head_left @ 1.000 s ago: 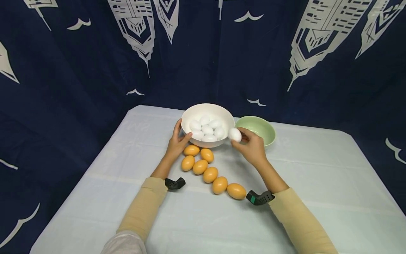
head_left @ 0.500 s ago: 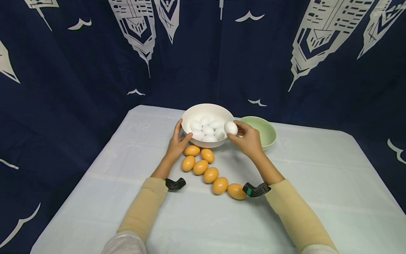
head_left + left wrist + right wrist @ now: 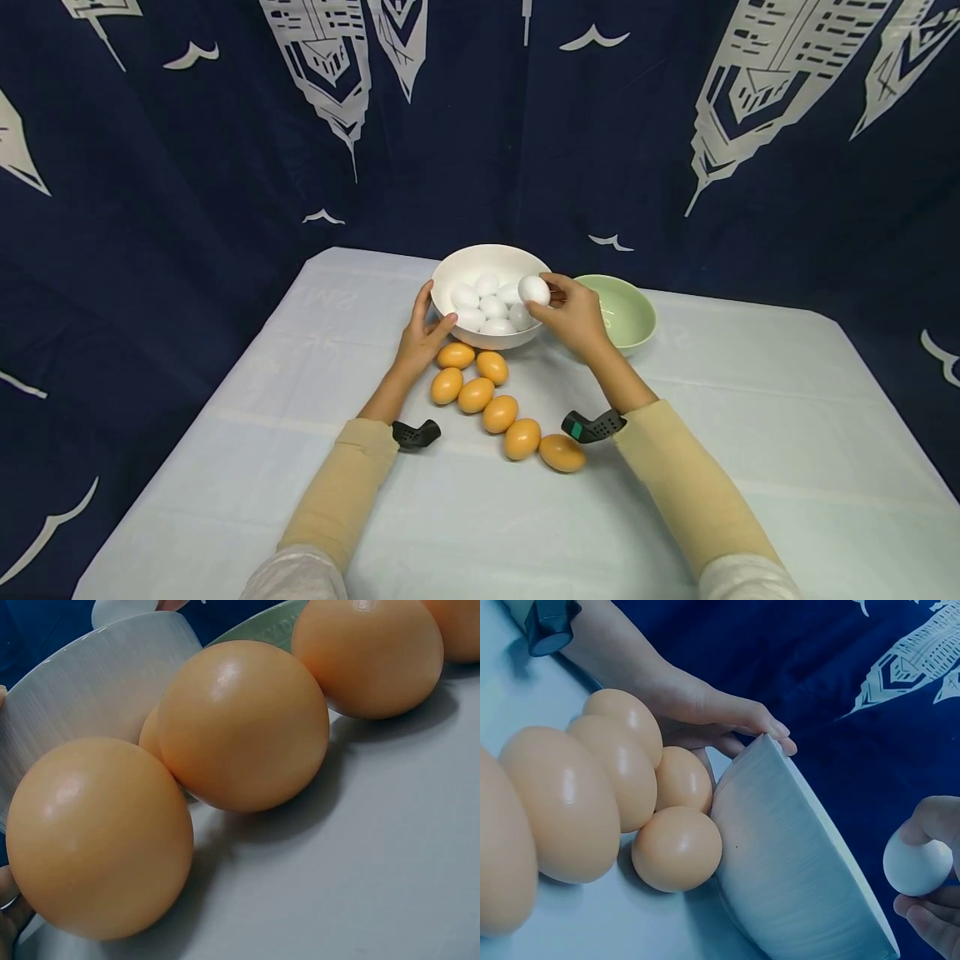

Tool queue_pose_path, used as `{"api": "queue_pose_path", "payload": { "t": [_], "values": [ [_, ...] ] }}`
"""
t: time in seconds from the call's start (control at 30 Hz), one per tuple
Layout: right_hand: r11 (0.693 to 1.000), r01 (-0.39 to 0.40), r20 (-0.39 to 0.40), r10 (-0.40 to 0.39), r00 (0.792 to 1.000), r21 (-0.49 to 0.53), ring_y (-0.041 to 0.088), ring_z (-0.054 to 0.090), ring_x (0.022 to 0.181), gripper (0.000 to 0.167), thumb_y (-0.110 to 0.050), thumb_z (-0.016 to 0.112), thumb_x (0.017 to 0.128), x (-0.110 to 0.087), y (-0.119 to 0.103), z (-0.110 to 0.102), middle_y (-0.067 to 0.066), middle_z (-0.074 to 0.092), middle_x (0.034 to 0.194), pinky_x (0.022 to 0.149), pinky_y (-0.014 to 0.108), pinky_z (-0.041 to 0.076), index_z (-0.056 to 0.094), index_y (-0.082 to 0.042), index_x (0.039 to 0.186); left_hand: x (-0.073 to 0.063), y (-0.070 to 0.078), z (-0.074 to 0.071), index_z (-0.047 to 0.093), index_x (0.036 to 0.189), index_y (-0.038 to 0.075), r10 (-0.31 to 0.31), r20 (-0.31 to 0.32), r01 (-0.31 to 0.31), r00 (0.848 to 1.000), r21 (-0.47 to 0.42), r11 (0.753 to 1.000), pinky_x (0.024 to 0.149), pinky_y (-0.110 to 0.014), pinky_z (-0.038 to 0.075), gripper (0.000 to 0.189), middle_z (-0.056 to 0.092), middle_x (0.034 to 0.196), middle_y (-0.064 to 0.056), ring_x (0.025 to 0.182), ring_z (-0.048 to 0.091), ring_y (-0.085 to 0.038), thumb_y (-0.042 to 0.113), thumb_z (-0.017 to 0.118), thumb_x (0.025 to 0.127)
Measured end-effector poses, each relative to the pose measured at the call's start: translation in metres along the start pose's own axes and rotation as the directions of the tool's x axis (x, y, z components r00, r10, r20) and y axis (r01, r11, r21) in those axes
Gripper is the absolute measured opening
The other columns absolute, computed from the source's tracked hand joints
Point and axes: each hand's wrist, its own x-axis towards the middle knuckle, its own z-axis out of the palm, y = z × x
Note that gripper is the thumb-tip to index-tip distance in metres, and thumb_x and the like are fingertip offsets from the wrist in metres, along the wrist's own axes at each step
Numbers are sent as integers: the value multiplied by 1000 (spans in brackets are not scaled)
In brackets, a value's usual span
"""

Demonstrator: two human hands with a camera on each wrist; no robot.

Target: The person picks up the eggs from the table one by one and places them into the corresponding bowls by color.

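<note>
My left hand (image 3: pixel 422 340) holds the white bowl (image 3: pixel 517 262) at its left side, thumb at the rim and fingers along the outer wall. Several white eggs (image 3: pixel 492 307) lie inside. Over the bowl's right side, my right hand (image 3: pixel 576 318) pinches another white egg (image 3: pixel 533 290) between thumb and fingers. In the right wrist view this egg (image 3: pixel 916 862) appears beyond the bowl's rim. Several brown eggs (image 3: pixel 476 395) lie in a bent line on the table, running from the bowl toward the front; they loom large before the bowl wall (image 3: pixel 97 682) in the left wrist view.
A light green bowl (image 3: pixel 633 318) stands right of the white bowl, behind my right hand. A pale cloth covers the table (image 3: pixel 787 433). A dark blue curtain (image 3: pixel 465 183) with white prints hangs right behind the table's far edge.
My right hand has carried the pinched white egg leftward and slightly up, from beside the white bowl's right rim to over its inside. The left hand has stayed on the bowl.
</note>
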Motion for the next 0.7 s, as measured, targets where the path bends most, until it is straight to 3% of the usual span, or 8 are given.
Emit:
{"api": "queue_pose_path", "payload": {
  "t": [0.17, 0.27, 0.6, 0.7],
  "values": [
    [1000, 12, 82, -10, 997, -26, 31, 62, 103, 51, -11, 74, 84, 7, -1, 1, 21, 63, 116, 90, 38, 53, 57, 5, 130, 10, -25, 1, 12, 158, 26, 8, -17, -8, 1000, -2, 1000, 108, -40, 38, 76, 10, 162, -7, 142, 29, -29, 31, 60, 99],
    [998, 36, 131, -29, 991, -47, 31, 62, 102, 51, -11, 73, 83, 11, -2, 2, 21, 63, 117, 90, 39, 53, 58, 6, 129, 11, -29, 2, 13, 157, 28, 20, -27, -20, 999, 3, 1000, 107, -39, 40, 75, 11, 162, -7, 140, 33, -29, 32, 60, 99],
    [988, 75, 296, -33, 955, -133, 31, 62, 98, 51, -14, 74, 81, 21, -1, 11, 21, 66, 113, 87, 40, 53, 61, 4, 127, 10, -28, 1, 13, 157, 29, 21, -28, -21, 999, 13, 1000, 108, -39, 39, 75, 11, 162, -6, 142, 28, -27, 33, 60, 98],
    [982, 88, 337, -27, 941, -166, 30, 61, 96, 50, -15, 73, 80, 23, -1, 15, 19, 66, 112, 85, 39, 52, 63, 4, 125, 4, -13, 0, 12, 158, 24, 7, -8, -7, 1000, 8, 1000, 108, -40, 39, 76, 9, 162, -9, 142, 28, -29, 31, 59, 99]
  ]
}}
